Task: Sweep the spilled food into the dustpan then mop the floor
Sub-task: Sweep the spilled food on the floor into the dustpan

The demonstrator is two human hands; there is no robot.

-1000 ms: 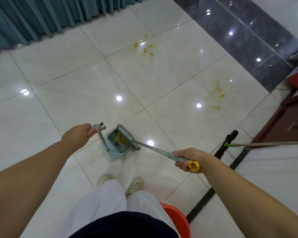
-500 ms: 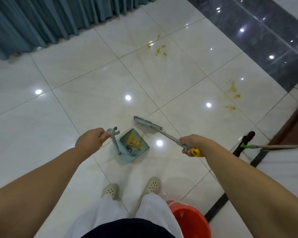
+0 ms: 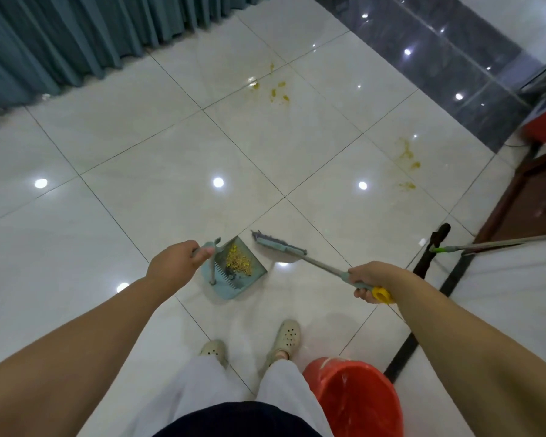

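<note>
My left hand (image 3: 175, 267) grips the top of the upright handle of a teal dustpan (image 3: 234, 283); the pan sits low over the white tiles with a heap of yellow food crumbs (image 3: 237, 260) in it. My right hand (image 3: 371, 280) grips the broom handle just above its yellow end ring. The broom head (image 3: 278, 246) hangs to the right of the dustpan, apart from it. Yellow spilled food (image 3: 275, 89) lies on the tiles far ahead, and a second smeared patch (image 3: 408, 160) lies to the right.
A red bucket (image 3: 356, 398) stands by my right foot. A mop (image 3: 435, 247) with a long grey pole lies at the right, beside a black floor strip. Teal curtains (image 3: 76, 36) hang at the back left. Dark wooden furniture (image 3: 524, 197) stands at the right edge.
The broom head has come out of the dustpan and swung to its right. Both hands have lifted, and I have stepped forward across the tiles with the dustpan.
</note>
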